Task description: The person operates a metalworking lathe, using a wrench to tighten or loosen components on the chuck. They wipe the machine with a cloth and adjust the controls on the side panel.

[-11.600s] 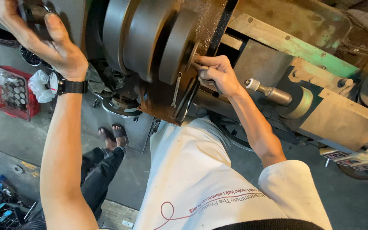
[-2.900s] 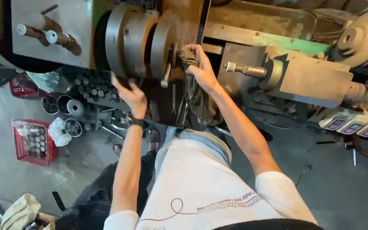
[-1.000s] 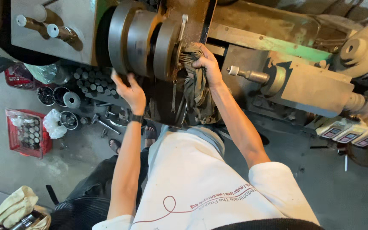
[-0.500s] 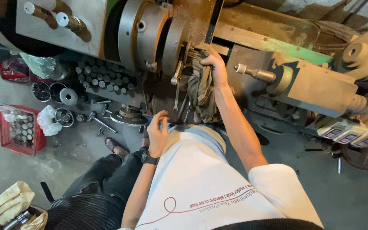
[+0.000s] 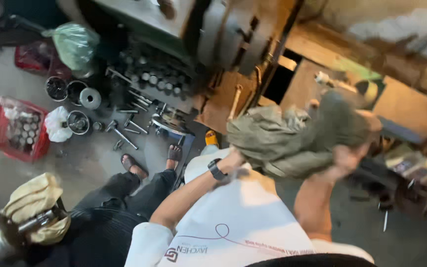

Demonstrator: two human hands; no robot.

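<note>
- Workshop w/ grey concrete floor (image 5: 35, 183) well below the hands, littered w/ tools; big dark lathe (image 5: 233, 34) up ahead of them, its bed running off past the right hand.
- Both hands are up in front of the chest, gathering an olive-grey rag (image 5: 292, 138); the frame is motion-blurred.
- Left hand (image 5: 235, 159), black watch (image 5: 217, 169) on the wrist: closed on the rag's near edge, fingers mostly hidden under cloth.
- Right hand (image 5: 349, 158): gripping the rag's far bundle from below; how tightly the fingers close, cannot tell – blurred.
- Rag hangs between the two hands, bunched, just above the white shirt (image 5: 243, 217).
- To do it well, imo: bunch the cloth into one pad, no loose tails – tails near the lathe chuck could snag.
- Keep the grip firm w/ both hands and the cloth clear of the levers ahead.
- Red crate (image 5: 18, 131) of metal parts and steel cups (image 5: 77, 122) sit far left of the left hand, down on the floor.
- Another person's dark trousers and sandalled feet (image 5: 134, 165) are below the left hand – mind them.
</note>
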